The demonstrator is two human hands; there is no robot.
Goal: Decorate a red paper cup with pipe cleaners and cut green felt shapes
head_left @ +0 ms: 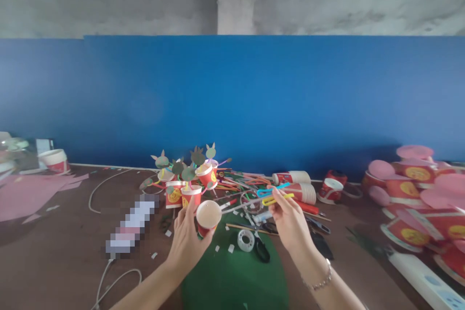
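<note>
A red paper cup (208, 215) with a white rim is gripped in my left hand (189, 235), its open mouth turned up toward me. My right hand (290, 223) pinches several bent straws, among them a blue one (269, 191) and a yellow one (273, 199). A pale straw (241, 204) runs from the right fingers to the rim of the cup. Just behind my left hand stand red cups (191, 194) with straws and small animal-head cutouts (210, 152). Both hands are above the green mat (236, 281).
Tape roll (246, 240), scissors (260, 248), and loose straws (236, 181) lie mid-table. Stacked cups (298, 193) rest behind my right hand. Pink-trimmed cups (407, 191) and a power strip (425, 276) occupy the right. Pink paper (32, 196) and a cable (98, 290) are left. A blue partition (232, 97) stands behind.
</note>
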